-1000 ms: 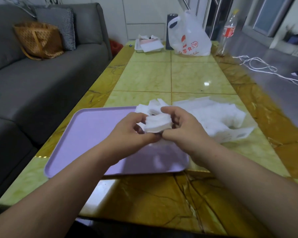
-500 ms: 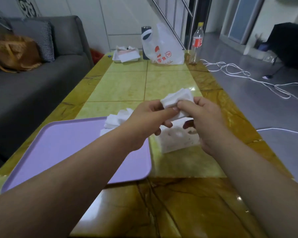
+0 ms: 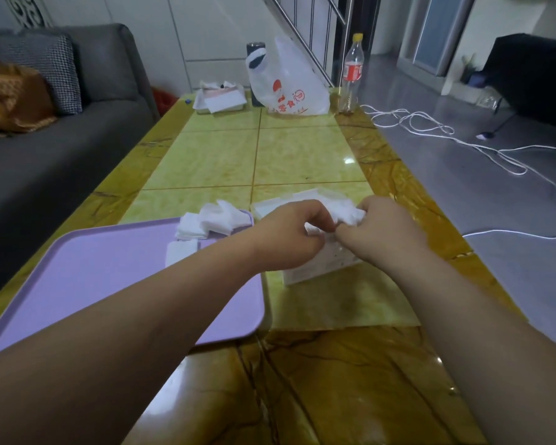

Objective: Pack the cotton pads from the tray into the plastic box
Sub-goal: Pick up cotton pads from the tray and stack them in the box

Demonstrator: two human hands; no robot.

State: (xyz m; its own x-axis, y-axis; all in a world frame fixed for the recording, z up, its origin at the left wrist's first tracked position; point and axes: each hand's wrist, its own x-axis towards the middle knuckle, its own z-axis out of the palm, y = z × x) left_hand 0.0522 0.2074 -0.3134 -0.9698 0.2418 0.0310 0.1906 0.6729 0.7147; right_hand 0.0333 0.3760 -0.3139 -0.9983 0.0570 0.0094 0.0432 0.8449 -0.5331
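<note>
A lilac tray [image 3: 109,271] lies on the table at the left, with a small heap of white cotton pads [image 3: 212,220] in its far right corner. Just right of the tray stands the clear plastic box [image 3: 321,266], its lid open behind it. My left hand [image 3: 289,234] and my right hand [image 3: 385,234] meet over the box's opening, both pinching a bunch of white cotton pads [image 3: 345,210] that sits at the top of the box. My hands hide most of the box's inside.
The green and amber marble table [image 3: 302,155] carries a white shopping bag [image 3: 289,85], a dark cup, a soda bottle [image 3: 352,72] and a small white tray with papers [image 3: 220,99] at its far end. A grey sofa [image 3: 45,149] runs along the left. White cables [image 3: 463,139] lie on the floor to the right.
Both hands have carried the bunch of pads from the tray to the right and lowered it onto the box's opening. The view has swung right.
</note>
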